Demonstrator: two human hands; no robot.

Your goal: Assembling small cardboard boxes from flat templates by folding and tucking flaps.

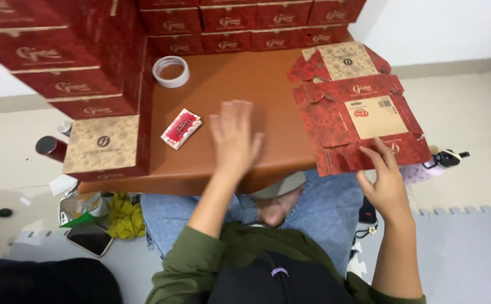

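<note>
My left hand [235, 137] hovers flat and blurred over the brown table [245, 79], fingers spread, holding nothing. A small red and white packet [181, 128] lies just left of it. My right hand [385, 181] rests at the near edge of a stack of flat, unfolded red and beige cartons [358, 112], its fingers touching the bottom flap of the top one. The stack hangs over the table's right side.
Assembled red boxes [71, 84] are piled high at the left and along the back [245, 22]. A roll of clear tape [170, 71] sits near them. On the floor at left lie a phone [90, 239], a yellow cloth [126, 217] and a dark can [51, 147].
</note>
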